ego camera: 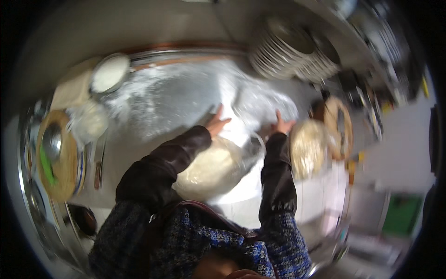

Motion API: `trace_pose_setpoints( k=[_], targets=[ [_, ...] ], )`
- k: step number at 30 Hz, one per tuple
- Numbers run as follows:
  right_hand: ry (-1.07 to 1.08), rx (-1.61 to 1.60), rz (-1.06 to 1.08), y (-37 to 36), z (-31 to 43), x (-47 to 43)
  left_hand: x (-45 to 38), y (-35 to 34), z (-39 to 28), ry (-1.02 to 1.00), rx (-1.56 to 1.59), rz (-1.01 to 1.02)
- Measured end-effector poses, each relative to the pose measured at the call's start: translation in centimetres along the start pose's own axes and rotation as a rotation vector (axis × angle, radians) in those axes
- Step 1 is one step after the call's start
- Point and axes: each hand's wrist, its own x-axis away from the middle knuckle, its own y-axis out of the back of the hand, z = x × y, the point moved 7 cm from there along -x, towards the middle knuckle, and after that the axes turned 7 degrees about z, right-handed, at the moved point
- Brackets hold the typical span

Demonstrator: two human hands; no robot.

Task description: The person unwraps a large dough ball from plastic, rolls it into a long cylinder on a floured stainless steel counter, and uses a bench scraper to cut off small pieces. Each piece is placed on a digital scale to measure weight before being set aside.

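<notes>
My left hand [217, 123] is over the floured metal work surface [181, 94], thumb and fingers apart, at the far edge of a large pale dough mass [209, 171]. The dough has a glossy look and seems to lie in or under clear plastic; its near side is partly behind my left sleeve. Farther right my right hand [283, 125] is spread, beside crumpled clear plastic film [266, 103]. Blur hides whether either hand touches the film. Just right of my right forearm rests a second pale lump wrapped in plastic [308, 150].
A bowl of white flour [110, 74] stands at back left, near a plastic bag with pale contents [92, 120]. A knife [99, 167] lies beside a round wooden board [64, 178] bearing a green-handled metal utensil [52, 141]. Stacked plates [278, 52] stand at back right.
</notes>
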Motion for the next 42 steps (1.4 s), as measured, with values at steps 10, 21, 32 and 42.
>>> trace_pose_setpoints(
  k=[10, 21, 32, 42],
  targets=[
    [0.479, 0.568, 1.479, -31.1, 2.3, 16.6, 0.7, 11.5, -2.8, -0.147, 0.268, -0.426],
    [0.776, 0.52, 1.768, -18.7, 21.6, 36.7, 28.7, 17.6, -7.9, -0.421, -1.008, -0.712],
    [0.517, 0.526, 0.659, -10.0, 9.6, 42.4, 12.3, -2.9, -7.1, -0.355, -1.06, 0.341],
    [0.096, 0.552, 0.347, -6.6, 0.6, 27.8, -0.6, -0.9, -0.3, -0.099, -0.942, 0.182]
  ],
)
